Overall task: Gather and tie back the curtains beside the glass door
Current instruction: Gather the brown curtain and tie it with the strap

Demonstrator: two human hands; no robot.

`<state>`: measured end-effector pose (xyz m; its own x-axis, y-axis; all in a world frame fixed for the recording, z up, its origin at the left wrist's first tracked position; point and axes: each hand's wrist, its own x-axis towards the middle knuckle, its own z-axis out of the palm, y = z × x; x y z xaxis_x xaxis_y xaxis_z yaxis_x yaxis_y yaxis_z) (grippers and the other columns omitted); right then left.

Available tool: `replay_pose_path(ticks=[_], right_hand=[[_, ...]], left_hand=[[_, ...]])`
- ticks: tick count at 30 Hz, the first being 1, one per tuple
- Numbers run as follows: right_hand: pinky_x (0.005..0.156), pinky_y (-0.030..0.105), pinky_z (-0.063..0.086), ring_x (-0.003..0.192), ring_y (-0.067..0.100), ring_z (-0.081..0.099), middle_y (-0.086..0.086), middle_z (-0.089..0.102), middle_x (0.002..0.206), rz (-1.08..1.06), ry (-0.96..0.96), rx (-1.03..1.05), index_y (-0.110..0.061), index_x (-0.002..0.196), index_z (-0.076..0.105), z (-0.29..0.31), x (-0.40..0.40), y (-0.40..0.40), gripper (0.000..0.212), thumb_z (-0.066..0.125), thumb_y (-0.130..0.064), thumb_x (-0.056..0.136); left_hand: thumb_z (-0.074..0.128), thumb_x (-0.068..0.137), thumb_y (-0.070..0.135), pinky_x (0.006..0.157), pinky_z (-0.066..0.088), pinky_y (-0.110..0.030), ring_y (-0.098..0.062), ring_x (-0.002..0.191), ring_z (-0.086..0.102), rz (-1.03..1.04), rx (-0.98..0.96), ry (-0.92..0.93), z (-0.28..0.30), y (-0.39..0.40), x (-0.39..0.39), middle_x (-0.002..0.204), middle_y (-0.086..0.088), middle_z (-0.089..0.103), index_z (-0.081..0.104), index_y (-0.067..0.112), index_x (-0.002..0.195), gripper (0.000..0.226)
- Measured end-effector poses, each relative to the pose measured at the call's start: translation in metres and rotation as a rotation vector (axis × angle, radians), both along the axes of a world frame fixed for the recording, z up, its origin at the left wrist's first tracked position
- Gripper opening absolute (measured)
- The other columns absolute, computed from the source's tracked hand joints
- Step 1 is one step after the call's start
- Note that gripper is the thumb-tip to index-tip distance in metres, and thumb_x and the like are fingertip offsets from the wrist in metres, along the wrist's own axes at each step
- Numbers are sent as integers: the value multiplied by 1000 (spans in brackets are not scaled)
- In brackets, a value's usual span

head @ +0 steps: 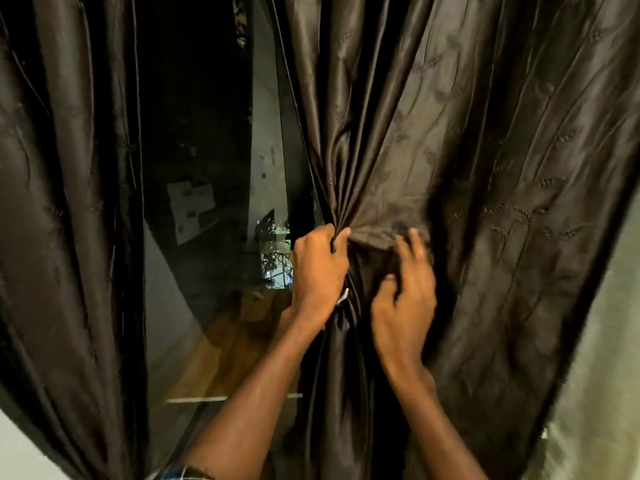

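The left hand (320,268) is clenched on the bunched inner edge of the right curtain (485,150) beside the glass door (207,202), while the right hand (403,292), fingers loosely spread and gripping nothing, should sweep further folds leftward into that fist, keeping the bundle tight.

Looks like I'm in a home here: long dark satin curtains (485,168) hang floor-length over a glass door (207,168), and the glass mirrors a wood floor (239,344) and pale walls (166,306) behind me.
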<state>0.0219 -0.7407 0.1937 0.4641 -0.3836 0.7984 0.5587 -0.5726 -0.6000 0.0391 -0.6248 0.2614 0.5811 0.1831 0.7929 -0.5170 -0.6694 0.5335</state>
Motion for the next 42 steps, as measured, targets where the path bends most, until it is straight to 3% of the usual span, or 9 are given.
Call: replay_pose_path(ticks=[3,7,12,18,24,29,34,40,42], right_hand=[[121,25,22,157,19,34,1,32,172,-196,-52,220,-19,161,42,5,4,-20,56,46,-19,105],[123,24,35,143,-13,43,-19,48,157,378,82,186,-24,159,47,5,31,-23,46,43,-20,113],[128,35,35,148,-6,43,-14,48,161,617,154,70,-25,160,45,-2,36,4,48,45,-17,112],[120,39,32,152,19,41,-2,40,168,-250,-34,194,-20,161,41,2,25,-9,57,51,-20,105],[107,-1,32,142,0,47,-2,54,153,460,186,214,-10,152,52,20,41,5,42,51,-12,110],[119,15,35,141,-11,46,-17,49,157,319,140,-63,-27,159,45,8,23,18,52,47,-16,109],[124,36,33,158,4,28,-12,30,173,263,272,-313,-31,166,26,4,19,10,71,43,-14,99],[118,46,34,158,18,29,-7,23,175,-290,78,-8,-23,160,43,13,-6,-13,60,54,-17,101],[125,45,28,160,15,26,-5,24,175,-218,38,147,-24,163,36,18,-6,-24,59,51,-21,106]], left_hand=[[69,100,34,56,19,-33,-23,52,41,18,-6,-34,-3,-6,3,52,7,35,40,19,65,49],[74,96,41,50,33,-38,-17,47,38,-18,-112,-59,-7,-10,13,49,0,43,55,11,64,48],[72,98,39,45,27,-14,-6,43,45,1,-156,-30,-2,-16,14,47,9,44,68,13,75,35],[73,96,41,46,32,-9,-5,49,48,26,-126,-35,-2,-3,19,61,3,62,77,4,115,42],[65,97,55,67,55,-40,-29,80,71,73,-95,68,3,-2,26,81,-5,74,77,20,103,38],[62,103,40,66,53,-41,-32,83,70,149,-18,70,12,-10,18,81,-7,71,69,18,84,30],[62,97,59,61,50,-48,-33,64,61,-182,-63,103,12,-11,21,61,-10,59,54,14,65,56],[67,98,40,63,52,-45,-40,78,69,-55,-17,-7,8,-14,20,75,-16,70,69,9,86,33],[71,98,36,65,55,-48,-40,79,70,-63,-65,-35,6,-15,16,79,-19,74,74,3,94,33]])
